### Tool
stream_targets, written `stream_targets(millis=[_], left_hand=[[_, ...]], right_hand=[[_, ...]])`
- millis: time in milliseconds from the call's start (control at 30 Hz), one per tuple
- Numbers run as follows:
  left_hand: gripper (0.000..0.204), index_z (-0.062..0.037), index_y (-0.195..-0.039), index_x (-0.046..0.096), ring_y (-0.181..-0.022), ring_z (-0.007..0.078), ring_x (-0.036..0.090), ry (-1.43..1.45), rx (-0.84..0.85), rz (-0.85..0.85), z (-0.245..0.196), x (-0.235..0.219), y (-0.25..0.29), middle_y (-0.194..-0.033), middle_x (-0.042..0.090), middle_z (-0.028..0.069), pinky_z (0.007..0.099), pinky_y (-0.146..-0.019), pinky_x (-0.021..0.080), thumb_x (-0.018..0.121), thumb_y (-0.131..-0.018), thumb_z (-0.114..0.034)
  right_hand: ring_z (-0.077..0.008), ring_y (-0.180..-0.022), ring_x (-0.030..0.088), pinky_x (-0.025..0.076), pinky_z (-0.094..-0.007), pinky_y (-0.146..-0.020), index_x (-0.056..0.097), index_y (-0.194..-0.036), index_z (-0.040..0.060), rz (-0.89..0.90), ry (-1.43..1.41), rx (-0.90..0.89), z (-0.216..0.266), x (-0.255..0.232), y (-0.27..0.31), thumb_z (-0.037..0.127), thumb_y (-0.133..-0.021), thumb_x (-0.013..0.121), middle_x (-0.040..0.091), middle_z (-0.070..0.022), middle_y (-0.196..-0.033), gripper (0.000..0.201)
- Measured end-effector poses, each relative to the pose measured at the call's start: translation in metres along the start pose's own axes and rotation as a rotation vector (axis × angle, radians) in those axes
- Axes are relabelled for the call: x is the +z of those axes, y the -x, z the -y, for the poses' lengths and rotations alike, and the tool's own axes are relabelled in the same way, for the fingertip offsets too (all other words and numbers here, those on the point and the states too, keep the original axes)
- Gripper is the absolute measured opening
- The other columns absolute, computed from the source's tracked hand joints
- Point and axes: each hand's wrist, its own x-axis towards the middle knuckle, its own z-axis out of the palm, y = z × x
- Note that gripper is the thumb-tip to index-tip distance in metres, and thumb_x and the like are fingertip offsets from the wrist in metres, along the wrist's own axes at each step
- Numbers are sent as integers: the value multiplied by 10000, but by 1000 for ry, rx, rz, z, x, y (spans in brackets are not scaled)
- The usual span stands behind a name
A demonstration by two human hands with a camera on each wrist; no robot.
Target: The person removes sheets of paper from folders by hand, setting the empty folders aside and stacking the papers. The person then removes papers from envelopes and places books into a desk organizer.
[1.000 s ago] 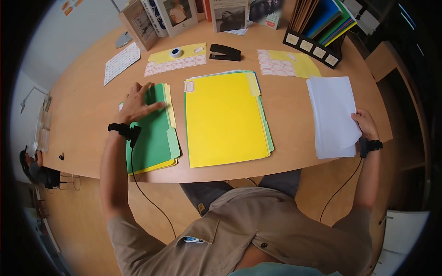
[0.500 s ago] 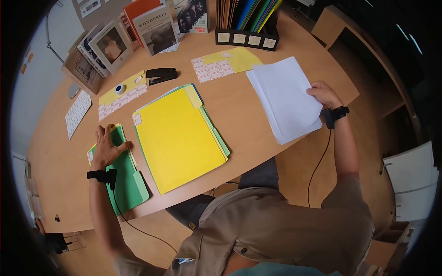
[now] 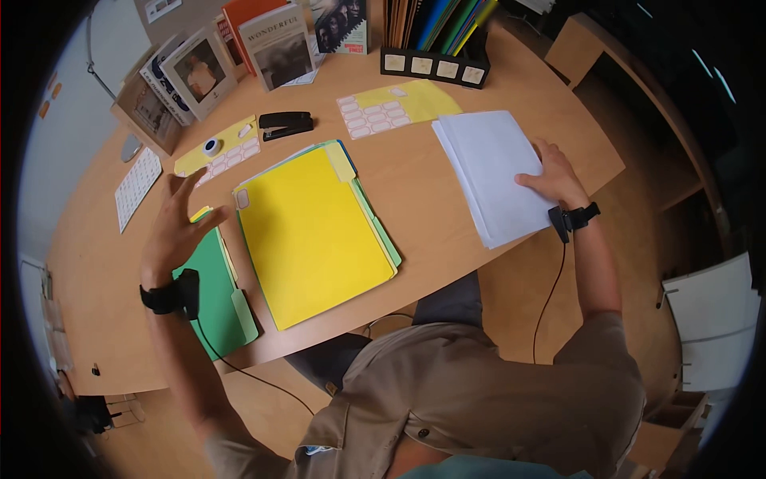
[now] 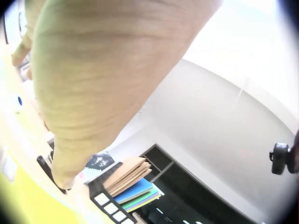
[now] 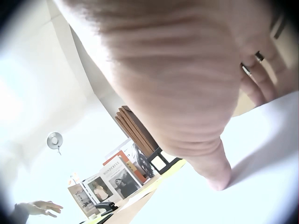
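In the head view the left hand is raised over the green folders, thumb and fingers spread apart, holding nothing. The yellow folder lies on top of a stack beside it, a shadow across its left part. At the right, the right hand rests at the edge of the stack of white paper, thumb on top of the sheets. The right wrist view shows that thumb touching the white paper, with the other fingers beside its edge.
Behind the folders are a black stapler, label sheets on yellow backing and a small white round object. Standing books and a black file holder line the back. A white sheet lies far left.
The left hand has lifted off the green folders and moved up. The right thumb has shifted further onto the white paper. The head view has turned to the right.
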Motion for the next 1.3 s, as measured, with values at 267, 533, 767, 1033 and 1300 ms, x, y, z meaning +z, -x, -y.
stream_targets(millis=[267, 533, 767, 1033, 1300], left_hand=[[772, -79, -1539, 560, -1284, 366, 553, 63, 45, 103, -45, 37, -9, -1369, 518, 190, 455, -1089, 483, 882, -883, -327], [734, -59, -1497, 596, -1146, 321, 591, 174, -9, 44, -38, 71, -6, -1282, 518, 157, 435, -996, 534, 900, -875, -301], [682, -79, -1471, 625, -1078, 299, 550, 222, 15, -58, -37, 86, 2, -1197, 506, 125, 423, -1000, 504, 898, -862, -216], [687, -85, -1455, 635, -1219, 342, 572, 111, 49, -132, -24, 99, 2, -1313, 532, 160, 451, -1051, 506, 904, -832, -191], [680, -102, -1442, 651, -1252, 369, 556, 102, 47, -169, -19, 102, -2, -1344, 512, 186, 477, -1081, 505, 916, -821, -185]], right_hand=[[-405, -1315, 573, 472, -450, -1130, 529, -1538, 72, 120, -110, -31, 30, -23, 19, 302, -737, 897, 600, -241, -1370, 911], [-382, -1257, 585, 472, -444, -1086, 615, -1464, 51, 29, -122, -342, 86, -41, -47, 343, -821, 854, 662, -236, -1260, 746], [-416, -1349, 536, 378, -476, -1191, 650, -1456, 50, 140, 30, -434, 139, 52, -168, 610, -725, 853, 646, -270, -1404, 943], [-453, -1382, 517, 376, -508, -1188, 599, -1534, 203, 55, -70, -441, 199, 69, -159, 599, -747, 836, 669, -188, -1438, 912], [-434, -1427, 475, 384, -493, -1209, 523, -1575, 79, 203, -158, -624, 132, 0, -56, 527, -758, 910, 479, -296, -1563, 1009]])
